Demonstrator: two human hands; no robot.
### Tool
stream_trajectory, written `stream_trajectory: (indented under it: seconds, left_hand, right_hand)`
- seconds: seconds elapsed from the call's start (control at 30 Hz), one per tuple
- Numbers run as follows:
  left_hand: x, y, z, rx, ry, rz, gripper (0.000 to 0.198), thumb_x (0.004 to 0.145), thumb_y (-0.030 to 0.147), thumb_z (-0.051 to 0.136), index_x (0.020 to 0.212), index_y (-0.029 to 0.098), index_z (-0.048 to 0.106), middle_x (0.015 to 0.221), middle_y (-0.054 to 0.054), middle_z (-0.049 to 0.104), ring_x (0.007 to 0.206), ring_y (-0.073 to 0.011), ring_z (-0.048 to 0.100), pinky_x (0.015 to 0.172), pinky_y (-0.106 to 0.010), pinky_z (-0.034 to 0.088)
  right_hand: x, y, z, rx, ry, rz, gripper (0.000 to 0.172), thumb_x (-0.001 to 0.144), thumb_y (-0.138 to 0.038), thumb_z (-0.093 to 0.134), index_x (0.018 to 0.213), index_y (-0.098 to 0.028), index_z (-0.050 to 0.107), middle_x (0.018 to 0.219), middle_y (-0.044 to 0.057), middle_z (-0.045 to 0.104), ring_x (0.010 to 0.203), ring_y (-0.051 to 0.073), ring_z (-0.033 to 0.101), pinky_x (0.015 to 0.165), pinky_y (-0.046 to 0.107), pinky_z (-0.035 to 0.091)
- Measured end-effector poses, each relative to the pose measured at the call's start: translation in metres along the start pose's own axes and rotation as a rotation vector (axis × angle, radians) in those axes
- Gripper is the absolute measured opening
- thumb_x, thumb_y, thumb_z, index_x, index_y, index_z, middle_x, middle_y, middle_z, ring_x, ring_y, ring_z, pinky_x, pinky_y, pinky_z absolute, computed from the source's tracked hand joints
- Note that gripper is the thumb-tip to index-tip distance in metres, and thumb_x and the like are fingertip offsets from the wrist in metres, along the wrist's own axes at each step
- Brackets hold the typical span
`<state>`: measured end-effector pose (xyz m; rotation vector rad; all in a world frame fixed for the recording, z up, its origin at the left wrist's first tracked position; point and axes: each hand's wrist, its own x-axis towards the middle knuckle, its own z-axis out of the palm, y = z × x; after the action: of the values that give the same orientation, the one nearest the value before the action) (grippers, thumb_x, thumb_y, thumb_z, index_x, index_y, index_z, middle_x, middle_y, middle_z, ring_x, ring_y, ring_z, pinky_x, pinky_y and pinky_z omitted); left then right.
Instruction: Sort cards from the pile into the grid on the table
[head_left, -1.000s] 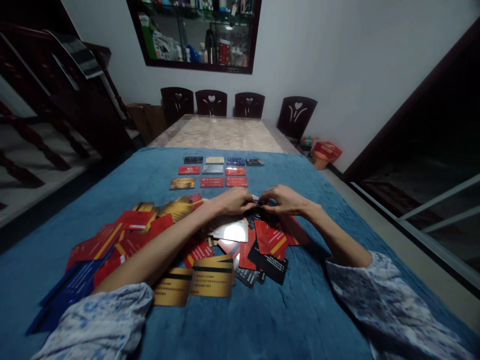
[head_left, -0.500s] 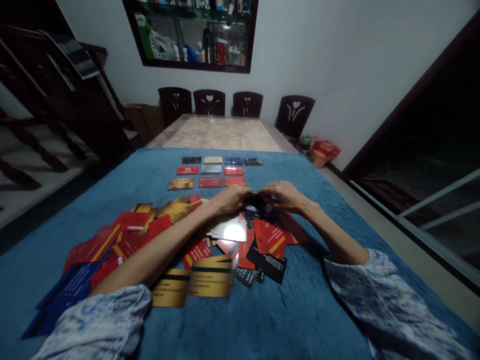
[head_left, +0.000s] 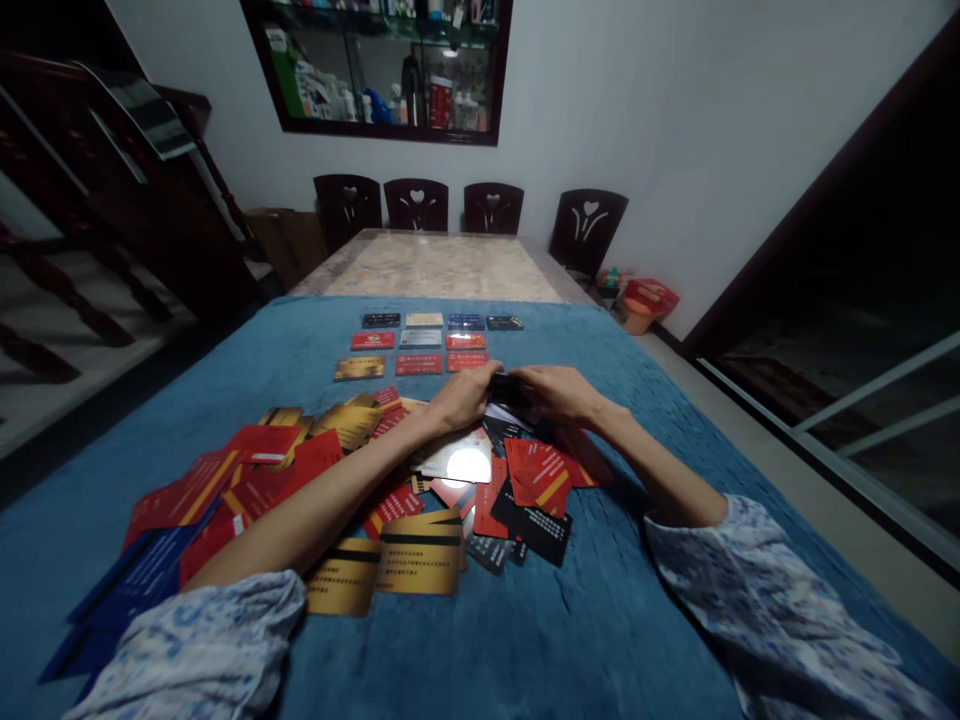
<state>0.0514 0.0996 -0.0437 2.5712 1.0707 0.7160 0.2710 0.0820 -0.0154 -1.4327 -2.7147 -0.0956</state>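
Note:
Between my two hands, over the far side of a loose heap of cards, are dark cards (head_left: 507,386). My left hand (head_left: 466,395) grips their left end and my right hand (head_left: 559,390) their right end, both with fingers closed; how many cards they hold is hidden. Below lie black cards (head_left: 546,530), red cards (head_left: 541,474), a pale shiny card (head_left: 455,460) and gold cards (head_left: 420,555). Under and beside my left forearm are more red cards (head_left: 195,485) and blue cards (head_left: 127,585). Beyond my hands, neat stacks stand in rows, among them a red stack (head_left: 420,365).
A blue cloth (head_left: 637,620) covers the near part of the table; its bare marbled top (head_left: 450,265) shows beyond. Several dark chairs (head_left: 589,225) line the far wall. A red-and-orange bin (head_left: 641,305) stands on the floor at right.
Both hands have shifted slightly farther away, with the dark cards between them now tilted more upright. The heap and the stacks look the same.

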Motion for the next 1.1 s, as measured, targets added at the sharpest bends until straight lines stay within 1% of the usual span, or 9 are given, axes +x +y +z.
stream_trajectory:
  seconds: [0.07, 0.17, 0.33, 0.4, 0.5, 0.67, 0.8, 0.93, 1.1]
  left_hand:
    - [-0.001, 0.003, -0.001, 0.033, -0.008, -0.044, 0.049, 0.082, 0.003, 0.051, 0.13, 0.015, 0.056, 0.103, -0.013, 0.076, 0.094, -0.0274, 0.074, 0.083, -0.035, 0.055]
    - [-0.003, 0.007, -0.003, 0.066, -0.021, -0.062, 0.047, 0.082, 0.004, 0.051, 0.128, 0.017, 0.054, 0.106, -0.014, 0.076, 0.097, -0.0286, 0.074, 0.084, -0.036, 0.055]
    - [-0.004, 0.006, -0.002, 0.091, -0.031, -0.045, 0.047, 0.081, 0.003, 0.052, 0.127, 0.017, 0.053, 0.112, -0.014, 0.075, 0.104, -0.028, 0.073, 0.087, -0.036, 0.055]
    - [-0.003, 0.004, -0.001, 0.091, -0.039, -0.03, 0.049, 0.08, 0.003, 0.053, 0.128, 0.016, 0.054, 0.117, -0.016, 0.074, 0.108, -0.0284, 0.072, 0.09, -0.037, 0.055]
    - [-0.001, 0.001, 0.0, 0.08, -0.044, -0.024, 0.05, 0.079, 0.002, 0.053, 0.128, 0.013, 0.055, 0.119, -0.018, 0.073, 0.11, -0.0296, 0.071, 0.092, -0.039, 0.055]
    - [-0.001, 0.0, 0.001, 0.053, -0.031, -0.011, 0.047, 0.078, 0.001, 0.052, 0.124, 0.013, 0.058, 0.117, -0.017, 0.073, 0.109, -0.0273, 0.071, 0.093, -0.038, 0.055]
    - [-0.001, -0.001, 0.002, 0.064, -0.029, -0.003, 0.047, 0.078, 0.001, 0.053, 0.123, 0.013, 0.058, 0.118, -0.017, 0.073, 0.111, -0.0277, 0.07, 0.095, -0.039, 0.055]
    - [0.0, -0.002, 0.003, 0.083, -0.041, 0.001, 0.047, 0.078, 0.001, 0.053, 0.122, 0.013, 0.058, 0.119, -0.017, 0.073, 0.111, -0.0278, 0.07, 0.095, -0.039, 0.055]
    - [0.0, -0.003, 0.003, 0.079, -0.039, -0.005, 0.045, 0.078, 0.002, 0.054, 0.121, 0.014, 0.058, 0.118, -0.015, 0.072, 0.109, -0.027, 0.069, 0.094, -0.038, 0.055]
  right_hand:
    - [0.0, -0.003, -0.001, -0.009, -0.025, 0.018, 0.044, 0.096, -0.015, 0.045, 0.137, -0.022, 0.056, 0.127, 0.012, 0.072, 0.099, 0.023, 0.07, 0.072, 0.028, 0.043]
    - [0.0, -0.006, -0.001, -0.017, -0.042, 0.048, 0.046, 0.095, -0.017, 0.046, 0.14, -0.021, 0.054, 0.126, 0.014, 0.069, 0.096, 0.024, 0.069, 0.07, 0.03, 0.042]
    - [-0.003, -0.004, -0.001, -0.013, -0.047, 0.049, 0.057, 0.093, -0.03, 0.054, 0.149, -0.023, 0.046, 0.118, 0.014, 0.064, 0.09, 0.024, 0.066, 0.065, 0.03, 0.041]
    - [-0.003, -0.002, 0.0, -0.007, -0.058, 0.052, 0.061, 0.092, -0.035, 0.057, 0.15, -0.024, 0.045, 0.118, 0.014, 0.063, 0.091, 0.024, 0.065, 0.065, 0.03, 0.041]
    - [-0.003, 0.001, 0.0, 0.008, -0.074, 0.07, 0.064, 0.091, -0.038, 0.058, 0.151, -0.023, 0.043, 0.122, 0.016, 0.062, 0.096, 0.026, 0.066, 0.067, 0.03, 0.043]
    - [-0.002, 0.006, 0.001, 0.104, -0.044, 0.064, 0.061, 0.084, -0.034, 0.065, 0.141, -0.019, 0.048, 0.127, 0.015, 0.061, 0.105, 0.027, 0.065, 0.077, 0.032, 0.047]
    - [-0.003, 0.008, 0.001, 0.158, -0.041, 0.07, 0.059, 0.08, -0.033, 0.068, 0.135, -0.018, 0.052, 0.126, 0.015, 0.06, 0.105, 0.027, 0.064, 0.08, 0.033, 0.049]
    - [-0.004, 0.01, 0.001, 0.172, -0.027, 0.06, 0.058, 0.08, -0.032, 0.07, 0.135, -0.02, 0.055, 0.122, 0.014, 0.058, 0.103, 0.026, 0.063, 0.081, 0.033, 0.05]
    - [-0.004, 0.014, 0.006, 0.197, 0.002, 0.014, 0.063, 0.081, -0.036, 0.072, 0.139, -0.02, 0.055, 0.117, 0.013, 0.057, 0.098, 0.025, 0.059, 0.083, 0.037, 0.051]
